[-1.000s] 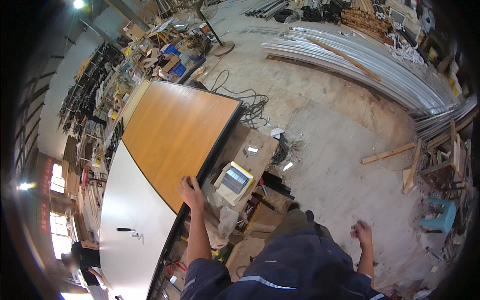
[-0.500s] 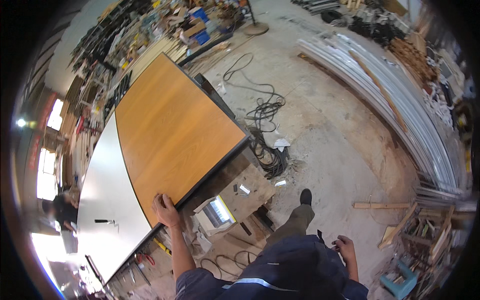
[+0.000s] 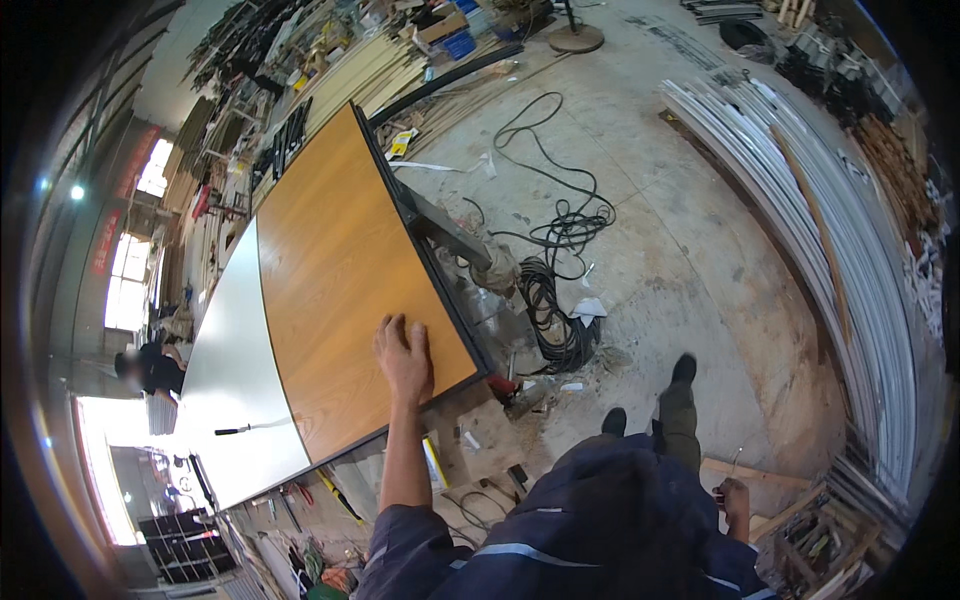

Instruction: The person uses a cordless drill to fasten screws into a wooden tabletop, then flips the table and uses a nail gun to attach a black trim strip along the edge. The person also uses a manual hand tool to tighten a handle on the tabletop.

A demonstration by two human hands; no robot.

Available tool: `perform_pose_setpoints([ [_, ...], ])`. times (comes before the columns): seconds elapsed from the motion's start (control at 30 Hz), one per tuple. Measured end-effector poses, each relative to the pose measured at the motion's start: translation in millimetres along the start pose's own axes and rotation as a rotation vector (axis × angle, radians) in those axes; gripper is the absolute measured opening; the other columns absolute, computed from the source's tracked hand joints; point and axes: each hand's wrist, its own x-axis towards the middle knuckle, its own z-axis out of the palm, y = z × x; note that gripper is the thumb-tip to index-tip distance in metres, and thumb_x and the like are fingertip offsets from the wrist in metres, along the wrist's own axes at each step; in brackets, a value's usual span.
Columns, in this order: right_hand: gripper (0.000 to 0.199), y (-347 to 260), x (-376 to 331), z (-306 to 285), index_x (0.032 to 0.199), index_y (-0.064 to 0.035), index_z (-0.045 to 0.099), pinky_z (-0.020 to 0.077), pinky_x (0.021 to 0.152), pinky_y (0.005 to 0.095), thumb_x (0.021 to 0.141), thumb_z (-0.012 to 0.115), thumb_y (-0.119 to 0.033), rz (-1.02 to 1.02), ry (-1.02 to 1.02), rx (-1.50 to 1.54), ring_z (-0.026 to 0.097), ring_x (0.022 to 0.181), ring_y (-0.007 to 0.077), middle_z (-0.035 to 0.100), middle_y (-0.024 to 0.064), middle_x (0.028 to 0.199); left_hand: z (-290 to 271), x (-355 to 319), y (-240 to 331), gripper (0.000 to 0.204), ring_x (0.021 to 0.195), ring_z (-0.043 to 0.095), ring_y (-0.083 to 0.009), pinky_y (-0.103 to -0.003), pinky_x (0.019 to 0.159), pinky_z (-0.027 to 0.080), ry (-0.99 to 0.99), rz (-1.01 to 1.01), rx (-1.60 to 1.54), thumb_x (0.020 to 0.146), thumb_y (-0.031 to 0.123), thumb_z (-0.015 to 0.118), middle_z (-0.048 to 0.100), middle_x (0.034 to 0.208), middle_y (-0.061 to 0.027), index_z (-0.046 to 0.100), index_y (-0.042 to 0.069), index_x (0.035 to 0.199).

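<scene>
Flat and spread, the left hand (image 3: pixel 404 358) lies palm-down on the orange wooden board (image 3: pixel 340 270), fingers fanned and pointing toward twelve o'clock, pressing on the top face rather than gripping an edge. It sits close to the board's near corner: the dark-edged long side runs just beside it at three o'clock, and the short near edge passes below the wrist at six o'clock. From the hand the board stretches away toward eleven and twelve o'clock, most of its surface lying beyond the fingertips. Touching the board along its curved side, at nine o'clock from the hand, is a white panel (image 3: pixel 235 380) lying at the same level, with a small dark marker (image 3: pixel 232 431) resting on it near its lower end. The right hand (image 3: pixel 733 497) hangs low beside the person's dark blue clothing, at four o'clock from the board and well apart from it; it touches nothing I can see, and its fingers look loosely curled, though it is too small to tell more. Off the board's long edge, toward two o'clock, a tangle of black cable (image 3: pixel 556 300) lies coiled on the dusty concrete floor (image 3: pixel 700 250), with a scrap of white paper (image 3: pixel 588 308) just beside it. Long pale metal strips (image 3: pixel 800 200) are stacked in a sweep along the far right. Another person (image 3: pixel 150 365) stands at the far left, well away from the board.
</scene>
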Motion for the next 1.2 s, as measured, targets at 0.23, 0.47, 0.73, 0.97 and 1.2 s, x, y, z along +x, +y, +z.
perform_pose_setpoints([
  [0.23,0.017,-76,136,-47,0.078,-0.0053,0.061,0.0461,0.056,0.0357,0.091,0.058,-0.015,-0.393,-0.077,-0.369,0.060,0.065,0.0173,0.063,0.0056,0.076,51,55,67,0.043,0.136,0.045,-0.0396,-0.047,0.114,0.035,0.086,-0.181,-0.014,0.102,0.029,0.060,0.052,0.143,-0.0237,0.059,-0.002,0.131],
  [0.47,0.022,-354,246,-52,0.095,-0.0010,0.066,0.0503,0.050,0.0338,0.098,0.056,-0.020,-0.074,-0.262,-0.302,0.067,0.064,0.0226,0.068,0.0110,0.085,70,74,50,0.041,0.135,0.047,-0.0387,-0.045,0.114,0.038,0.190,-0.416,-0.057,0.105,0.027,0.056,0.052,0.143,-0.0240,0.058,-0.004,0.132],
  [0.73,0.025,-670,288,70,0.118,-0.0031,0.060,0.0524,0.055,0.0301,0.101,0.057,-0.021,-0.357,-0.130,-0.167,0.065,0.063,0.0163,0.067,0.0077,0.088,80,136,25,0.045,0.130,0.052,-0.0401,-0.045,0.111,0.040,0.301,-0.513,0.029,0.108,0.030,0.046,0.059,0.136,-0.0266,0.061,-0.008,0.128],
  [0.97,0.045,-730,335,185,0.134,0.0021,0.058,0.0566,0.061,0.0326,0.099,0.061,-0.027,-0.278,-0.212,-0.458,0.068,0.069,0.0192,0.071,0.0124,0.096,86,247,11,0.049,0.131,0.053,-0.0402,-0.042,0.111,0.040,0.289,-0.732,-0.147,0.106,0.034,0.052,0.057,0.138,-0.0286,0.060,-0.009,0.129],
  [1.2,0.044,-801,355,303,0.129,0.0014,0.061,0.0569,0.059,0.0339,0.098,0.062,-0.029,-0.153,-0.454,-0.759,0.070,0.071,0.0206,0.072,0.0141,0.101,98,327,48,0.078,0.136,0.044,-0.0463,-0.049,0.115,0.037,-0.111,-0.760,0.383,0.086,0.035,0.079,0.046,0.147,-0.0310,0.044,-0.003,0.145],
])
